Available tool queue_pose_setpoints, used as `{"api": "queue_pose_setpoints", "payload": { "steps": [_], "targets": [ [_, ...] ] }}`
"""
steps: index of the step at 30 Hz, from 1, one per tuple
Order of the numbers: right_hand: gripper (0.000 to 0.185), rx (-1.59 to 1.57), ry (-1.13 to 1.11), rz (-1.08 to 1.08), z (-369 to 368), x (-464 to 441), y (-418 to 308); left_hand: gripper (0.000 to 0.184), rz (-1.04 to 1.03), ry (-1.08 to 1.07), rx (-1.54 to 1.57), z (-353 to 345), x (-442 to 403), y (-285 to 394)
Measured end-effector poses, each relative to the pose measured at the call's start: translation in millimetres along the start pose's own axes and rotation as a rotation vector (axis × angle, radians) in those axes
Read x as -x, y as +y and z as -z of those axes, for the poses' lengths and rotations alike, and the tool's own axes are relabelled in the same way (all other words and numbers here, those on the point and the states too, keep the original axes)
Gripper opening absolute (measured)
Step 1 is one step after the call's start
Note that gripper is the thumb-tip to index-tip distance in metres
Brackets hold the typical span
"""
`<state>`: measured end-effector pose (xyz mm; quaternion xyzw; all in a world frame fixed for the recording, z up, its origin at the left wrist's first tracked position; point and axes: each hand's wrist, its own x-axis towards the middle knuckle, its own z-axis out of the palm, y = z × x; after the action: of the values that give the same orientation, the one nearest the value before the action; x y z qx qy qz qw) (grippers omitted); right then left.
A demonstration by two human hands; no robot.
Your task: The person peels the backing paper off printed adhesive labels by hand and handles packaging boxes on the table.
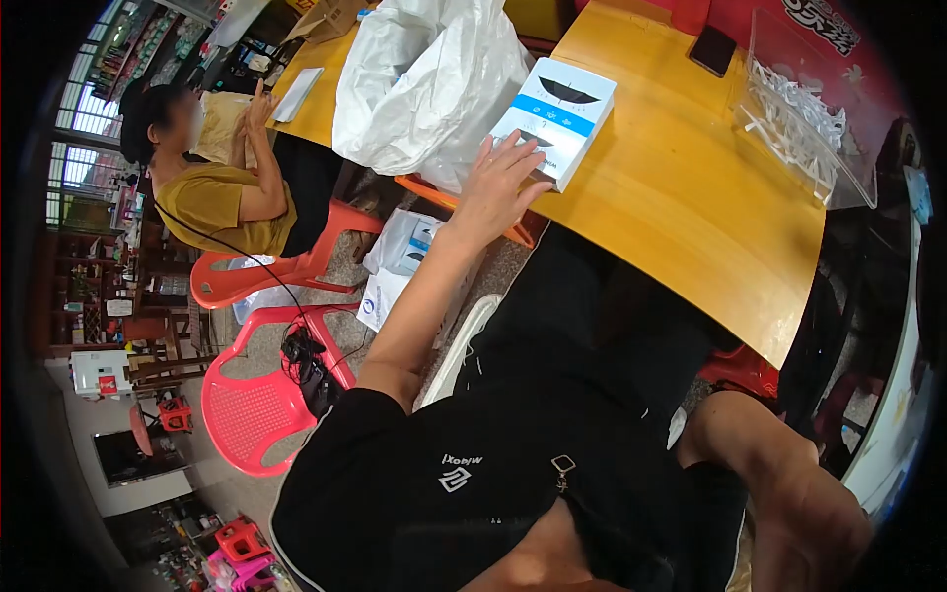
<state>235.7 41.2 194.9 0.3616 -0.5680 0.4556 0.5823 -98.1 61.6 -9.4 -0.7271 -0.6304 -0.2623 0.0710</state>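
My left hand (500, 185) lies on the near left edge of a white box (582, 109) printed with a blue band and a black umbrella picture. Its fingers are stretched out and spread over the box's face, not wrapped round it. The box is on the yellow table (691, 168) near its left edge. Just left of it a large white plastic sack (424, 79) stands bunched up. My right arm bends down at the lower right, and its hand is out of sight.
A clear bin (804, 138) of white strips and a dark phone (710, 51) are on the table. A person in a yellow shirt (222, 207) sits at the left. Red chairs (261, 400) and a bag with printed boxes (404, 261) stand on the floor.
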Motion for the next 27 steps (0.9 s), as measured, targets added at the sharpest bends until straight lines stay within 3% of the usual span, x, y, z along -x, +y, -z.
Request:
{"api": "queue_pose_setpoints", "payload": {
  "steps": [10,11,13,18,19,23,25,27],
  "targets": [
    [0.031,0.249,0.004,0.08,-1.0,8.8,-2.8,0.023,-0.174,-0.071,0.025,0.4,-4.5,-19.8],
    [0.031,0.254,0.006,0.08,-4.5,6.5,3.4,0.024,-0.204,-0.068,0.03,1.5,-5.7,-20.7],
    [0.026,-0.05,0.108,0.107,-12.6,1.7,14.4,0.023,-0.225,-0.084,0.041,5.2,-7.6,-22.9],
    [0.022,0.128,-0.023,0.146,-2.9,7.3,3.2,0.024,-0.247,-0.103,0.054,11.8,-8.8,-22.6],
    [0.023,0.169,-0.011,0.206,-3.5,8.3,5.4,0.024,-0.256,-0.109,0.053,12.4,-9.2,-23.0],
    [0.044,0.23,-0.03,0.104,-5.7,23.9,7.6,0.025,-0.301,-0.059,0.027,12.0,-8.4,-27.7],
    [0.019,0.039,0.511,0.298,-19.3,33.8,26.7,0.025,-0.299,-0.019,0.03,15.0,-9.2,-25.2],
    [0.023,0.209,0.628,0.098,-14.2,51.7,13.4,0.024,-0.293,0.015,0.031,15.7,-10.4,-23.3]
  ]
}}
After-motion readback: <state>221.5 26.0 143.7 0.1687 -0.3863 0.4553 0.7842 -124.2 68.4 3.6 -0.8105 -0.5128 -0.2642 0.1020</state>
